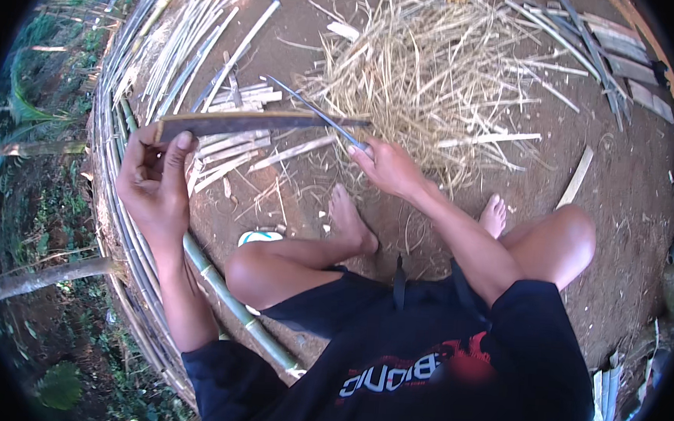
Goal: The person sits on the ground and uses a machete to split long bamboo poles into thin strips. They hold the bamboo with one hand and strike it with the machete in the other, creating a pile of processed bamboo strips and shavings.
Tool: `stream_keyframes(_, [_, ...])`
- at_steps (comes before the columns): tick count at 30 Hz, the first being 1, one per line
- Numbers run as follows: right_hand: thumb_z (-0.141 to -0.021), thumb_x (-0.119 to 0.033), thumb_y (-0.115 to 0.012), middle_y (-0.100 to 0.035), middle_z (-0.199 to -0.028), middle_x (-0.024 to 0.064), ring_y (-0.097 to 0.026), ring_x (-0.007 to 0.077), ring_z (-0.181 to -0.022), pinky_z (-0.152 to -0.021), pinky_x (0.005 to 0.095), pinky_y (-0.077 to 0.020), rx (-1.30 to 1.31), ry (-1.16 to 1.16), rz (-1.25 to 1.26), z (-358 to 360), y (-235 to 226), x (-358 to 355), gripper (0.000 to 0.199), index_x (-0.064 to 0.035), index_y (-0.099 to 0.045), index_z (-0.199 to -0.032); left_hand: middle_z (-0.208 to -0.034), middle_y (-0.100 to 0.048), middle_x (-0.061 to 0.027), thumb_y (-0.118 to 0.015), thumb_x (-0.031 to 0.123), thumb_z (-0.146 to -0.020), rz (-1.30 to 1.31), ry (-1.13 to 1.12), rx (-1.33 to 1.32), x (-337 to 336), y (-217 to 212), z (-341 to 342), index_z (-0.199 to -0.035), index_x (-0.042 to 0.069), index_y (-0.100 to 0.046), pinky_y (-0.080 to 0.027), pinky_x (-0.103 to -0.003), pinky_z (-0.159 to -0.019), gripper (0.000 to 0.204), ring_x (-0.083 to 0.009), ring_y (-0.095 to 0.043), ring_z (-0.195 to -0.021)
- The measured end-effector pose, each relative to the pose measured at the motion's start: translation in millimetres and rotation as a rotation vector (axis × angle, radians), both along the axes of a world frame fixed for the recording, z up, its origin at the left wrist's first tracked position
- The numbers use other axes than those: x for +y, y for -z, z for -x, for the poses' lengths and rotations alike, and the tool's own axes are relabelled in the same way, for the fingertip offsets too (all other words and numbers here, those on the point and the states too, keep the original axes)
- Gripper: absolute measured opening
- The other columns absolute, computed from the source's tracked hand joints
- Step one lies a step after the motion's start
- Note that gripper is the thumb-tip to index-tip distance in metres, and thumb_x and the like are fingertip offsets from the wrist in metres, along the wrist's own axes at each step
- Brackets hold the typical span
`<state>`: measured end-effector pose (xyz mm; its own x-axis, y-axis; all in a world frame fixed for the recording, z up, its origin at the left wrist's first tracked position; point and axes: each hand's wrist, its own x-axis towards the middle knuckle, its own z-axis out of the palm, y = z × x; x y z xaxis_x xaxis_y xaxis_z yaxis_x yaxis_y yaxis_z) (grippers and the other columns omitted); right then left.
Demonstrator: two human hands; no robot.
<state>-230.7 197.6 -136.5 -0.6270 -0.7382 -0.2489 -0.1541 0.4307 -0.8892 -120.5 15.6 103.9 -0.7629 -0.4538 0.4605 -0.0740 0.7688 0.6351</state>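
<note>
My left hand (155, 188) is raised at the left, thumb and fingers pinching one end of a long flat bamboo slat (238, 123). The slat has a dark face and a pale yellowish upper edge, and it reaches rightward, narrowing toward its far end. In my right hand (392, 169) is a knife (306, 103), its handle mostly hidden by my fingers. Its thin blade points up and left and crosses the slat near the slat's right end. Whether the edge touches the slat I cannot tell.
Beyond my bare feet lies a heap of pale shavings (414, 84). Cut strips (233, 146) lie under the slat; longer strips (184, 54) are farther left. A green bamboo pole (231, 300) runs by my left knee, near a sandal (260, 237). Boards (624, 54) lie far right.
</note>
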Motion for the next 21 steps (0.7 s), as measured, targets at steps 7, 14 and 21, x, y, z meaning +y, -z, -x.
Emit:
stream_keyframes(7, [-0.101, -0.042, -0.044, -0.063, -0.071, 0.0102, -0.061, 0.0188, -0.059, -0.055, 0.0371, -0.0525, -0.213, 0.007, -0.178, 28, 61, -4, 0.048, 0.0031, -0.059, -0.111, -0.086, -0.068, -0.0092, -0.066, 0.0, -0.089, 0.016, -0.014, -0.02, -20, -2, 2, -0.104, -0.006, -0.061, -0.055, -0.026, -0.076, 0.017, -0.0128, -0.066, -0.081])
stream_keyframes(14, [-0.101, -0.038, -0.046, -0.063, -0.07, 0.0122, -0.059, 0.0181, -0.057, -0.058, 0.0368, -0.0534, -0.094, -0.124, -0.028, 11, 26, -13, 0.048, 0.0062, -0.057, -0.115, -0.088, -0.069, -0.0107, -0.064, 0.001, -0.09, -0.035, -0.083, -0.002, -47, 3, -2, -0.108, -0.007, -0.06, -0.058, -0.029, -0.08, 0.02, -0.0131, -0.066, -0.082])
stream_keyframes(21, [-0.096, -0.049, -0.046, -0.066, -0.077, 0.0189, -0.065, 0.0279, -0.062, -0.065, 0.04, -0.0539, -0.154, 0.131, -0.365, 30, 215, 23, 0.056, 0.003, -0.062, -0.108, -0.09, -0.068, -0.0106, -0.064, 0.003, -0.091, -0.051, -0.081, -0.043, -78, -3, 7, -0.107, -0.006, -0.061, -0.057, -0.029, -0.079, 0.018, -0.0133, -0.065, -0.084])
